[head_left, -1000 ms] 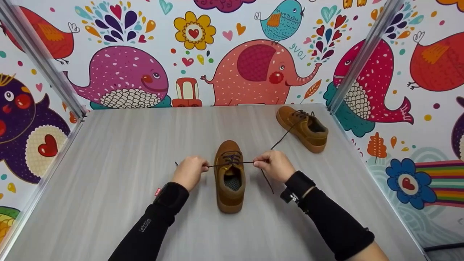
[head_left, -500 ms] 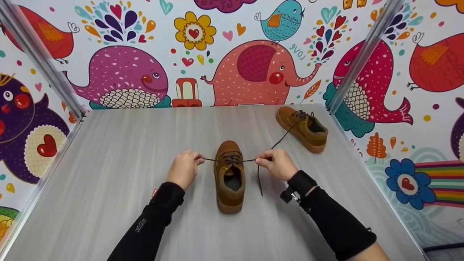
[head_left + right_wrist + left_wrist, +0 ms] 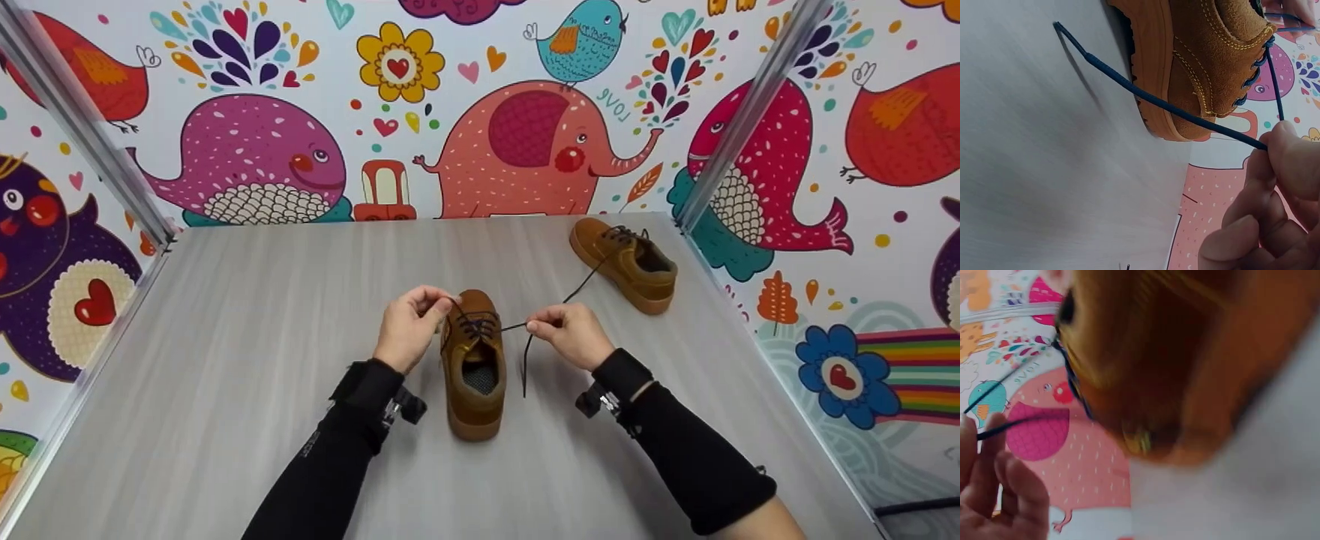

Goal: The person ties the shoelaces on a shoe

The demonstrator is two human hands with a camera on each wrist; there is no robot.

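Observation:
A tan suede shoe [image 3: 475, 409] stands on the tabletop, toe pointing away, with dark blue laces across its tongue. Beside its toe on the left, my left hand [image 3: 409, 330] pinches one lace end between thumb and forefinger. In the left wrist view a strand of dark lace [image 3: 1022, 421] runs to those fingers, though the shoe there is blurred. To the shoe's right, my right hand [image 3: 574, 337] pinches the other shoelace [image 3: 1185, 115], which is drawn sideways from the eyelets. Its tipped tail hangs below the fingers toward the tabletop.
A matching shoe [image 3: 626, 262] lies angled at the back right, its loose lace [image 3: 585, 283] trailing toward my right hand. Cartoon-printed walls [image 3: 300, 150] and metal corner posts [image 3: 739, 112] bound the grey wood-grain tabletop [image 3: 262, 337].
My left hand has come from out at the left, inward and forward to beside the toe, carrying its lace end. The right hand barely shifts; its lace tail has swung leftward.

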